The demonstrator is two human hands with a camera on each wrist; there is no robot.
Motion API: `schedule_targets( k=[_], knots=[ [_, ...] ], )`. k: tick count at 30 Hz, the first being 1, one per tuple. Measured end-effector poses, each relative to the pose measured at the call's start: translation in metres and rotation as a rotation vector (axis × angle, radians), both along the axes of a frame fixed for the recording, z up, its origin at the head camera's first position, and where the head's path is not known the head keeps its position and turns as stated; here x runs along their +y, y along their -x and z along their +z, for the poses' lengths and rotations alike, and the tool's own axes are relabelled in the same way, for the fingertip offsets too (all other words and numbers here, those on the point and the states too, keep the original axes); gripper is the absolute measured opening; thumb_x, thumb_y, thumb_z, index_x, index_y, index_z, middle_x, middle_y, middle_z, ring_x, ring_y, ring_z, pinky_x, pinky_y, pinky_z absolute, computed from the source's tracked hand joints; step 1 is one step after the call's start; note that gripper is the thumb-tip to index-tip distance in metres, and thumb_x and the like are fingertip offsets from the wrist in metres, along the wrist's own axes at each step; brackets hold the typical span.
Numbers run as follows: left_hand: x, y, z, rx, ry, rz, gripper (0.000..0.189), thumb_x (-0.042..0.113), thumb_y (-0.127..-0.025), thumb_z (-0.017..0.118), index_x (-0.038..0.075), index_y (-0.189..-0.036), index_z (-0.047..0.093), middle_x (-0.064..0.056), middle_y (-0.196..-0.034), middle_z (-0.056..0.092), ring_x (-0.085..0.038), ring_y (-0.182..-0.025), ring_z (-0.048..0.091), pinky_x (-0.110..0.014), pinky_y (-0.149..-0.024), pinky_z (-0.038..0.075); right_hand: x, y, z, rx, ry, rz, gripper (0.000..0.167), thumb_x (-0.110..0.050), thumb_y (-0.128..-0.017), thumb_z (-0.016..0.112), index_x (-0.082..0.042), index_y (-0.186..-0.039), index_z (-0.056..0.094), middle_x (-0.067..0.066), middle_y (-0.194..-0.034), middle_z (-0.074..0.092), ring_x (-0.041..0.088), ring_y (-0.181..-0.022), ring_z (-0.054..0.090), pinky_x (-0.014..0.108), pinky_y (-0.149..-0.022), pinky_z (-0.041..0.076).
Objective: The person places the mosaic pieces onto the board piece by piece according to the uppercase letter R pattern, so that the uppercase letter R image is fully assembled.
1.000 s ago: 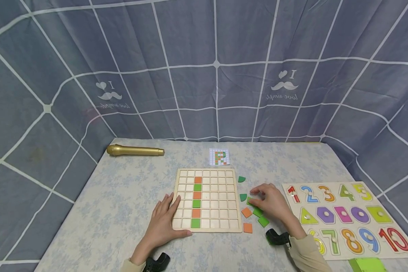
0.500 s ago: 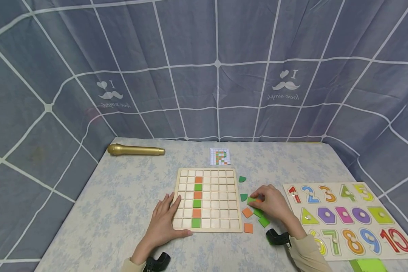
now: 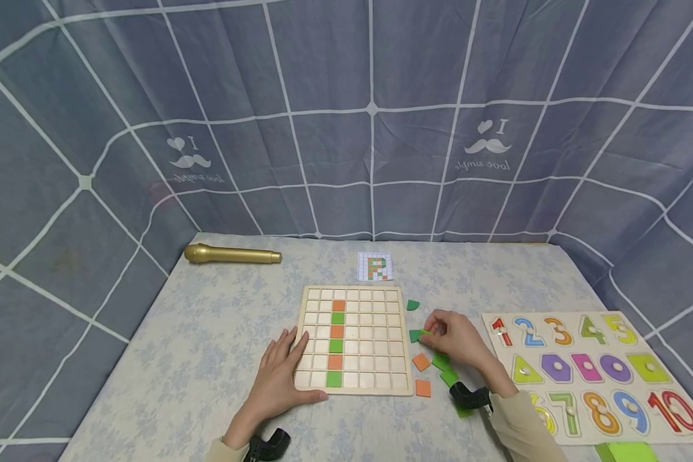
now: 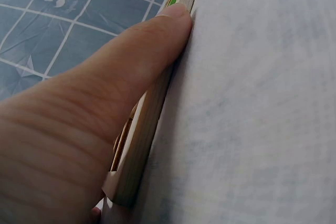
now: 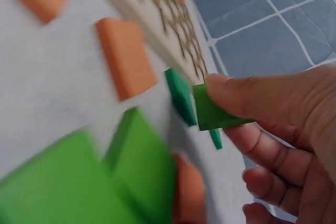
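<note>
A wooden grid board lies in the middle of the table, with one column of alternating orange and green square tiles. My left hand rests at its near left corner, fingers spread on the left edge. In the left wrist view the thumb lies along the near rim. Right of the board, my right hand pinches a green square tile between thumb and fingers. That tile overlaps a dark green quarter-round piece in the head view. Loose orange tiles and green tiles lie below the hand.
Behind the board lies a small pattern card. A gold microphone is at the back left. On the right are a number-and-shape puzzle board and a light green block. A blue-grey curtain hangs behind the table.
My right hand has taken the green tile from the loose pieces and moved it slightly left, toward the dark green piece. The left hand stays in place on the board.
</note>
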State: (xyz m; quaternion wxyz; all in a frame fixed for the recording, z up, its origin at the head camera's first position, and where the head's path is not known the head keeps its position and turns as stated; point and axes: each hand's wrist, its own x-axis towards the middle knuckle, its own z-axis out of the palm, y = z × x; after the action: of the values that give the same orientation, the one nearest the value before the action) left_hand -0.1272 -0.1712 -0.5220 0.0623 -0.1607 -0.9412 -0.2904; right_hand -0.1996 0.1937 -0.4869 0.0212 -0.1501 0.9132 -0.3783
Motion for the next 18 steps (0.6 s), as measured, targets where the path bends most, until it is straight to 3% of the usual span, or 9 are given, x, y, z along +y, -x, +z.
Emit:
schedule_targets(
  k=[9, 13, 18],
  knots=[
    [-0.001, -0.001, 0.001, -0.016, -0.013, 0.006, 0.114, 0.069, -0.06, 0.076, 0.005, -0.146, 0.037, -0.022, -0.151, 0.025, -0.04, -0.139, 0.015, -0.056, -0.109, 0.011, -0.038, 0.028, 0.007, 0.087, 0.098, 0.04, 0.017, -0.022, -0.079, 0.079, -0.015, -0.079, 0.063, -0.006, -0.067, 0.054, 0.013, -0.053, 0.039, 0.027, -0.048, 0.035],
    [-0.001, -0.001, 0.0, -0.004, -0.011, -0.003, 0.114, 0.068, -0.06, 0.076, 0.004, -0.146, 0.037, -0.022, -0.15, 0.026, -0.041, -0.138, 0.016, -0.057, -0.108, 0.012, -0.062, 0.038, 0.009, 0.097, 0.103, 0.079, 0.011, -0.019, -0.082, 0.076, -0.014, -0.081, 0.066, -0.007, -0.07, 0.057, 0.012, -0.052, 0.041, 0.027, -0.048, 0.036],
    [-0.001, 0.0, 0.002, -0.062, -0.002, -0.001, 0.115, 0.069, -0.061, 0.075, 0.006, -0.148, 0.034, -0.02, -0.152, 0.022, -0.038, -0.14, 0.011, -0.056, -0.11, 0.01, -0.091, 0.048, 0.01, 0.085, 0.056, 0.097, 0.006, -0.017, -0.085, 0.073, -0.014, -0.083, 0.069, -0.007, -0.075, 0.06, 0.011, -0.056, 0.046, 0.028, -0.052, 0.039]
  ],
)
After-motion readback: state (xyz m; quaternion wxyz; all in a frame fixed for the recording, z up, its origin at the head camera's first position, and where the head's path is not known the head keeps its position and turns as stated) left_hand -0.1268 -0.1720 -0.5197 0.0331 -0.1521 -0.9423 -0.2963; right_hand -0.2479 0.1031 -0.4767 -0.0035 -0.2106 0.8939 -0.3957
